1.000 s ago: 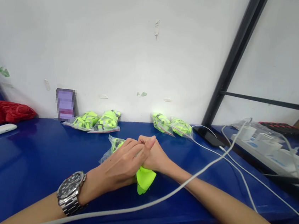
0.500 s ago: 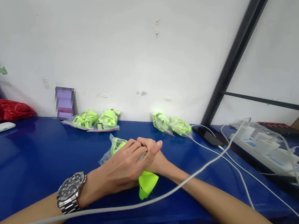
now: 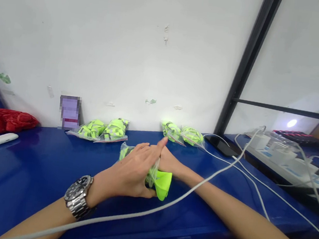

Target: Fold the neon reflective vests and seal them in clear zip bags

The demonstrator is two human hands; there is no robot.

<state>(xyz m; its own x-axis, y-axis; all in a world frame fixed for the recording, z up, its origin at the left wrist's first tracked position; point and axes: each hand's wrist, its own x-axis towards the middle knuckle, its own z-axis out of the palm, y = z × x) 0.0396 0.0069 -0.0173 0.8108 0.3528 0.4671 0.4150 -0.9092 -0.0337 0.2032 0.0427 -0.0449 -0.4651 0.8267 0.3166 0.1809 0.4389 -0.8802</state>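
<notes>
My left hand (image 3: 134,170), with a metal watch (image 3: 79,194) on its wrist, curls round a clear plastic bag (image 3: 152,174) low over the blue table. Bright yellow-green fabric (image 3: 163,184) sticks out of the bag on the near right side, and more of it shows through the plastic beyond the fingers. My right hand (image 3: 168,161) presses against the bag from the far right. Its fingers are hidden behind my left hand, so their closure does not show. My left thumb points down beside the fabric.
Filled bags of yellow-green fabric (image 3: 115,130) lie along the wall, with two more bags (image 3: 192,135) farther right. A white cable (image 3: 137,218) crosses in front of my wrists. A phone (image 3: 221,145), power strip (image 3: 294,164), red plastic bundle (image 3: 8,120) and white case (image 3: 2,139) lie around.
My left hand has shifted, its fingers now covering more of my right hand. The loose fabric end has risen slightly and moved right, and more clear plastic shows between the hands.
</notes>
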